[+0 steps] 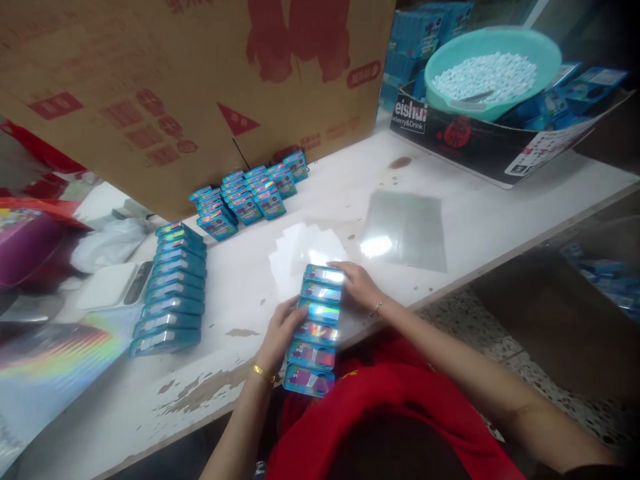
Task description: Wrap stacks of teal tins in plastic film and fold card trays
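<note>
Both hands gripped one row of small blue packs (314, 327) at the table's near edge, the left hand (281, 331) clasping its left side, the right hand (356, 283) its far end. Clear film sheets (403, 230) lay beyond. Two finished-looking rows, a long stack (173, 288) and a cluster (250, 193), suggested work well underway.
</note>
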Available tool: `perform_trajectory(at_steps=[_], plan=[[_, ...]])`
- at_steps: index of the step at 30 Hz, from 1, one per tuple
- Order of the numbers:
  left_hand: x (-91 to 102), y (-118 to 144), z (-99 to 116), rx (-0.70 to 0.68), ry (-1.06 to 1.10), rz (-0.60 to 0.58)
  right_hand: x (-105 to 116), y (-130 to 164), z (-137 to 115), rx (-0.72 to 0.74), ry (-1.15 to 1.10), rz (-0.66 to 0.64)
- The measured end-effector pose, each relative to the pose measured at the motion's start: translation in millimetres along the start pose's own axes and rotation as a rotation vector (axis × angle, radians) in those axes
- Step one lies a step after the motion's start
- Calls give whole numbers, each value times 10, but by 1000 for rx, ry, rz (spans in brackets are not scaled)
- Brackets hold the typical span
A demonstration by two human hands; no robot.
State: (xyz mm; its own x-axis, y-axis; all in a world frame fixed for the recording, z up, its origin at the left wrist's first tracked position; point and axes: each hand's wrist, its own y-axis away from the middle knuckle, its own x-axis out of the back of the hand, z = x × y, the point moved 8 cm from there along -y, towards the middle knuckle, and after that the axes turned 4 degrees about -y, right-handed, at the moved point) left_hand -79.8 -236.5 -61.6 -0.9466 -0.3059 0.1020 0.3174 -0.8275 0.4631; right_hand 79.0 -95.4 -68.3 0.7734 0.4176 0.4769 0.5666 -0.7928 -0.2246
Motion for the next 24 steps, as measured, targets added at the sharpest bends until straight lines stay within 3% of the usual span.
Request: perform_trajectory(at_steps=[5, 8, 10, 13, 16, 20, 24], plan=[[189, -158, 386, -458, -532, 119, -110, 114, -51, 45, 68, -19], [61, -332, 626, -736, -938, 154, -86, 176, -134, 84, 206, 37], [-85, -487, 710, -832, -1154, 129, 8, 196, -184, 65, 373, 127], [-224, -668, 790, -894, -1350, 154, 117, 190, -239, -3, 648, 165], [-273, -722, 812, -917, -1433, 194, 162, 168, -340, 16, 780, 161], [-196, -663, 831, -899, -1353, 245, 221, 187, -542, 99, 715, 268], [-84, -652, 814, -810, -1182, 193, 201, 231, -690, 163, 625, 294]])
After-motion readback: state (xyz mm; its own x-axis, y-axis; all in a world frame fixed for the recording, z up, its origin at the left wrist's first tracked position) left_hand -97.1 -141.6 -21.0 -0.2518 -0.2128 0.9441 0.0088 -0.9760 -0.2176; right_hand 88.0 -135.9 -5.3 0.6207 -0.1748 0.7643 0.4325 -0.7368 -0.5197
